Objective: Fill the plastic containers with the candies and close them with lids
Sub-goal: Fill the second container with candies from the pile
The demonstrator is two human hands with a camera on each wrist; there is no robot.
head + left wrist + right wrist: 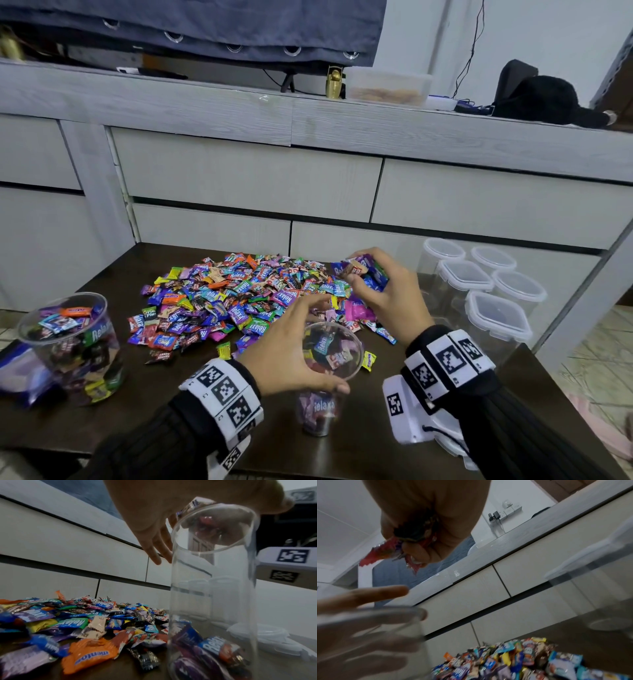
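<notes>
Left hand (291,346) is wrapped around the rim of a clear container (322,394) standing on the dark surface (144,404), only a few candies in the bottom. Right hand (387,291) is clutching a fistful of candies (363,270) above the big pile (239,294). Full container (73,346) sits far left, lidded empties (496,315) on the right.

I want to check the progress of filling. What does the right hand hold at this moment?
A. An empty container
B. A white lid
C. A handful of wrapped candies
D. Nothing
C: in the head view the right hand has its fingers curled round a bunch of wrapped candies above the candy pile, while the left hand steadies the open container.
</notes>
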